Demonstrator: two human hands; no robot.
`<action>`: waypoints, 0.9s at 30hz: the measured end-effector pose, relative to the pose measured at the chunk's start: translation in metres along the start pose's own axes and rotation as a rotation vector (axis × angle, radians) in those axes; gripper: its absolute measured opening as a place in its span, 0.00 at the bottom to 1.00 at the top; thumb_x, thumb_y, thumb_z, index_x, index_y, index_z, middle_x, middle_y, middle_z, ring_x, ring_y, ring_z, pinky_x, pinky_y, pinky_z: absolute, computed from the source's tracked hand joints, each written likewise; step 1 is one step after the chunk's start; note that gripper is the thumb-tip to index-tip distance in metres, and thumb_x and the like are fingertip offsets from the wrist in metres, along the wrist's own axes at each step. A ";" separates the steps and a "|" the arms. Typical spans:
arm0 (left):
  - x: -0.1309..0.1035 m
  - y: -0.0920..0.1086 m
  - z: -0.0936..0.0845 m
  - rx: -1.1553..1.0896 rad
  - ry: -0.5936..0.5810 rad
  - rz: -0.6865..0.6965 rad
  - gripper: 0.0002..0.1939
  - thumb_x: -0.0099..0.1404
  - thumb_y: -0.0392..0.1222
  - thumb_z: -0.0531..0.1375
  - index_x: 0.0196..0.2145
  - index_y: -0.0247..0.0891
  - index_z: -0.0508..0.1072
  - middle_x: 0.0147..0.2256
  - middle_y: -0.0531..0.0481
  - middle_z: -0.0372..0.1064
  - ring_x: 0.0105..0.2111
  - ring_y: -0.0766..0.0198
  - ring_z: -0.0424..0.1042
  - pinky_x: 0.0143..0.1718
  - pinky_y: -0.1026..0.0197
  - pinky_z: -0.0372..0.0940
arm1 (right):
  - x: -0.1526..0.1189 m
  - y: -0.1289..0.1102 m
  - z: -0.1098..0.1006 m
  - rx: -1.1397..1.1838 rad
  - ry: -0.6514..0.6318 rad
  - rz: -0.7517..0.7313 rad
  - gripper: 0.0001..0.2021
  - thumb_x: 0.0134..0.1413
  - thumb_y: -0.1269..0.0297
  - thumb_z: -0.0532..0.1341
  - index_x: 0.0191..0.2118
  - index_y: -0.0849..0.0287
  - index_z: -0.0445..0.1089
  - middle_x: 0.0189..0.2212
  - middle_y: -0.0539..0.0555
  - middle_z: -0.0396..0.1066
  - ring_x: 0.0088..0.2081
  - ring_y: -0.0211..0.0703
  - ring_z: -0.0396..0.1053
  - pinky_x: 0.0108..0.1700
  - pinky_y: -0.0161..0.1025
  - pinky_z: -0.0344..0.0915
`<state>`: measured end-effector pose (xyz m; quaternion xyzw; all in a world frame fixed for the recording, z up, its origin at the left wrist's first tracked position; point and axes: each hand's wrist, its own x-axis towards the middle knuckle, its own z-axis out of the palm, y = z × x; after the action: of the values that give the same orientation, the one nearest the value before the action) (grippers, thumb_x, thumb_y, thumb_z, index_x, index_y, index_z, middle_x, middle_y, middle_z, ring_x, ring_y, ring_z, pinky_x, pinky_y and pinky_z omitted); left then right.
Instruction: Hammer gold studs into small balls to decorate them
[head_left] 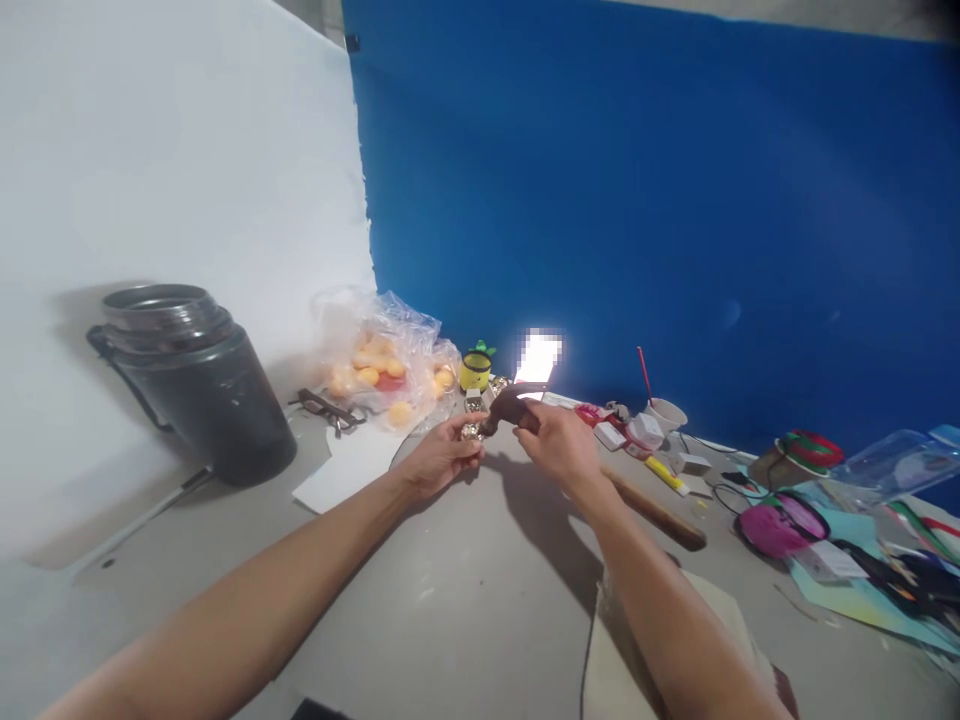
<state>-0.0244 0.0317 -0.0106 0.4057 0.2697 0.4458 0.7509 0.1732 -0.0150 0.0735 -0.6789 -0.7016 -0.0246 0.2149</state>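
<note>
- The left hand (448, 455) reaches in from the lower left, forearm slanting up over the tabletop (457, 620), with its thumb and fingers closed around a small shiny gold piece (472, 430).
- The right hand (559, 440) comes in from the lower right, knuckles up, and is clamped on a hammer (512, 406) close to its dark head; the wooden handle runs back under the forearm and out to the right.
- The hands are apart from each other, with the hammer head between them and its tip right by the gold piece; whether the two touch is hard to tell.
- The fingers hide part of the gold piece, and the right hand and forearm cover part of the handle.
- Just beyond the hands are a yellow holder (475, 371) with a green top and a glaring bright panel (538, 360), partly pixelated.
- To the left lie white paper (352, 468), glasses (328, 411), a clear bag (386, 350) of orange balls and a large dark flask (202, 400).
- To the right are a paper cup (667, 414), a yellow tool (664, 473) and a pink pouch (781, 525).
- Beneath the right forearm, a beige sheet (720, 610) is partly covered; a dark object (315, 711) is cut off at the bottom edge.
</note>
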 end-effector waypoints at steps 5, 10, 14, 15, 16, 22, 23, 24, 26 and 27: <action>-0.002 0.001 0.003 0.017 0.002 0.016 0.27 0.51 0.30 0.73 0.49 0.36 0.76 0.40 0.48 0.71 0.30 0.69 0.70 0.31 0.64 0.64 | 0.000 0.000 0.002 0.007 0.115 -0.007 0.08 0.62 0.61 0.62 0.42 0.55 0.78 0.37 0.57 0.80 0.37 0.47 0.73 0.35 0.37 0.57; -0.005 0.000 0.007 0.077 -0.049 -0.010 0.22 0.52 0.33 0.73 0.45 0.38 0.76 0.34 0.53 0.67 0.26 0.72 0.64 0.27 0.65 0.60 | -0.003 -0.004 0.005 -0.010 -0.007 -0.051 0.05 0.59 0.65 0.63 0.40 0.54 0.77 0.37 0.55 0.80 0.37 0.47 0.74 0.35 0.37 0.56; -0.006 0.002 0.007 0.101 0.026 -0.013 0.30 0.52 0.37 0.75 0.52 0.38 0.73 0.39 0.49 0.71 0.30 0.68 0.71 0.29 0.64 0.64 | -0.003 -0.006 0.004 0.000 0.092 -0.027 0.06 0.62 0.62 0.63 0.40 0.55 0.77 0.38 0.57 0.80 0.39 0.48 0.74 0.37 0.37 0.57; -0.006 0.003 0.007 0.110 0.032 -0.013 0.31 0.52 0.37 0.75 0.53 0.38 0.73 0.42 0.47 0.73 0.31 0.67 0.72 0.30 0.64 0.65 | -0.003 -0.006 0.004 0.006 0.078 -0.030 0.06 0.62 0.63 0.63 0.40 0.55 0.77 0.38 0.57 0.80 0.39 0.48 0.74 0.37 0.37 0.58; -0.006 0.003 0.007 0.121 0.027 -0.014 0.32 0.52 0.38 0.76 0.54 0.38 0.72 0.43 0.45 0.74 0.31 0.67 0.73 0.29 0.64 0.65 | -0.003 -0.006 0.005 0.011 0.045 -0.040 0.05 0.61 0.63 0.63 0.39 0.54 0.77 0.37 0.56 0.80 0.38 0.47 0.74 0.36 0.37 0.57; -0.006 0.004 0.005 0.320 0.087 0.023 0.28 0.56 0.42 0.72 0.53 0.36 0.72 0.30 0.53 0.70 0.24 0.68 0.67 0.26 0.63 0.62 | 0.007 0.012 0.003 0.089 -0.002 0.023 0.03 0.55 0.65 0.64 0.35 0.55 0.75 0.32 0.52 0.77 0.33 0.43 0.70 0.33 0.36 0.54; -0.007 0.004 0.006 0.376 0.116 0.048 0.26 0.57 0.42 0.71 0.52 0.36 0.72 0.28 0.55 0.68 0.23 0.68 0.66 0.26 0.62 0.63 | 0.011 0.019 0.002 0.146 -0.024 0.033 0.02 0.54 0.65 0.64 0.33 0.55 0.74 0.29 0.50 0.74 0.31 0.42 0.68 0.32 0.36 0.53; -0.007 0.004 0.007 0.429 0.143 0.070 0.25 0.58 0.43 0.70 0.52 0.36 0.73 0.26 0.56 0.67 0.23 0.67 0.66 0.27 0.62 0.63 | 0.014 0.026 0.001 0.216 -0.075 0.030 0.02 0.51 0.65 0.65 0.31 0.56 0.72 0.27 0.48 0.72 0.30 0.40 0.66 0.31 0.35 0.52; -0.007 0.005 0.008 0.518 0.183 0.100 0.24 0.59 0.44 0.68 0.52 0.36 0.74 0.25 0.57 0.66 0.23 0.66 0.67 0.27 0.62 0.62 | 0.018 0.041 0.002 0.346 -0.219 0.018 0.05 0.47 0.65 0.65 0.26 0.56 0.69 0.23 0.45 0.65 0.27 0.38 0.63 0.29 0.34 0.52; -0.007 0.005 0.009 0.554 0.200 0.117 0.23 0.59 0.45 0.68 0.52 0.37 0.74 0.25 0.56 0.67 0.24 0.66 0.67 0.28 0.62 0.62 | 0.019 0.047 0.005 0.389 -0.288 0.029 0.05 0.46 0.64 0.64 0.25 0.57 0.69 0.22 0.44 0.63 0.26 0.37 0.62 0.29 0.34 0.52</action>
<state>-0.0230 0.0239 -0.0014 0.5641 0.4299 0.4356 0.5543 0.2171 0.0085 0.0638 -0.6311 -0.7068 0.2112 0.2397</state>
